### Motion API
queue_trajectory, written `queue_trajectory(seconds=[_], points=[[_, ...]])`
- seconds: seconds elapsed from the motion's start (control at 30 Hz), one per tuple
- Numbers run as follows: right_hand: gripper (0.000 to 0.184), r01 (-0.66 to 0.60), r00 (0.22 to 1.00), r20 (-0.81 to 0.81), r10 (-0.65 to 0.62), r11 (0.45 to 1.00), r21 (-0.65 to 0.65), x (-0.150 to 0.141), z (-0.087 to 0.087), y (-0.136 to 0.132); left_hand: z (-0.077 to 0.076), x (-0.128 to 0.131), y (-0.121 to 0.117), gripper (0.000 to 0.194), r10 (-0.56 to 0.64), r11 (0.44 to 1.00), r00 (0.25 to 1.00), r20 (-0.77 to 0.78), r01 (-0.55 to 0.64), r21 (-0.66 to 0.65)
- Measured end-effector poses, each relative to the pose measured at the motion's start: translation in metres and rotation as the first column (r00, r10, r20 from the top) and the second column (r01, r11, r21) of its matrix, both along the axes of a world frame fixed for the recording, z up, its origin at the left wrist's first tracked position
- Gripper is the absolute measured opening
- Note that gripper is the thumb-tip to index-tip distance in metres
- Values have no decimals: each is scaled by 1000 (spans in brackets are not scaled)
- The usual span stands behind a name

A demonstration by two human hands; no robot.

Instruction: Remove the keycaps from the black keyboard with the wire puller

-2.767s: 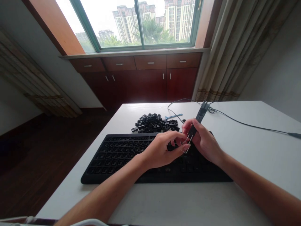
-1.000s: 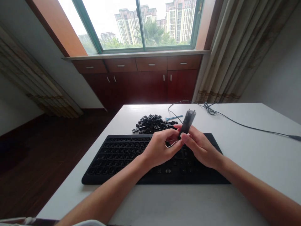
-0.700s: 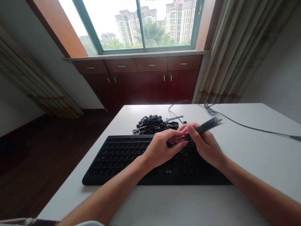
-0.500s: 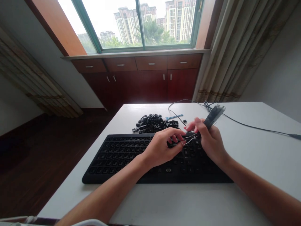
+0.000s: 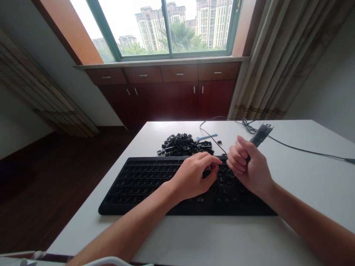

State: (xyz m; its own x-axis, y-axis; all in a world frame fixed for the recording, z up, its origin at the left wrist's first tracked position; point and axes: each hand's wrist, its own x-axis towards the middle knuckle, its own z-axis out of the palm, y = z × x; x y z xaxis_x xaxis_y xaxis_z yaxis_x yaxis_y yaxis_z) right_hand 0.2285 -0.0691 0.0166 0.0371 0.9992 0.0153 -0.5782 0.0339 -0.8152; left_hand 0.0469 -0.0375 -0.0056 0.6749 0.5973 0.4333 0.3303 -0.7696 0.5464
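Observation:
A black keyboard (image 5: 133, 210) lies on the table, with most keycaps off its left and middle parts and several still seated at the right. Above its right half, my right hand (image 5: 255, 166) is closed around a keycap-puller brush (image 5: 260, 136). The brush's bristle end points up and away, and its thin wire loops (image 5: 230, 173) stick out below the fingers. Over the keyboard's middle, my left hand (image 5: 194, 175) is closed, thumb and fingertips together in a pinch. Whatever lies between those fingertips is too small or hidden to make out.
Behind the keyboard lies a pile of loose black keycaps (image 5: 183, 144). Beside it are a light-blue forked stick (image 5: 206, 137) and a single keycap (image 5: 219, 142). A black cable (image 5: 299, 148) runs across the right side of the white table (image 5: 222, 236).
My hands have moved apart. The wire loops have left my left fingertips, and my right hand has shifted right with the brush, its fingers now curled in. My left fingers have come together.

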Motion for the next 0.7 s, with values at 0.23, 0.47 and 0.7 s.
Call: queue_trajectory(seconds=[0.23,0.47,0.7], points=[[55,-207,967,140,215,976,-72,-9,-6,-9,13,-10,3,36,-181,970,959,-217,210,119],[53,-196,910,373,183,981,-3,-16,-5,-15,20,-18,3,94,-283,942,925,-252,317,108],[49,-172,923,352,154,985,21,-15,-6,-14,17,-16,2,101,-243,955,925,-293,281,94]])
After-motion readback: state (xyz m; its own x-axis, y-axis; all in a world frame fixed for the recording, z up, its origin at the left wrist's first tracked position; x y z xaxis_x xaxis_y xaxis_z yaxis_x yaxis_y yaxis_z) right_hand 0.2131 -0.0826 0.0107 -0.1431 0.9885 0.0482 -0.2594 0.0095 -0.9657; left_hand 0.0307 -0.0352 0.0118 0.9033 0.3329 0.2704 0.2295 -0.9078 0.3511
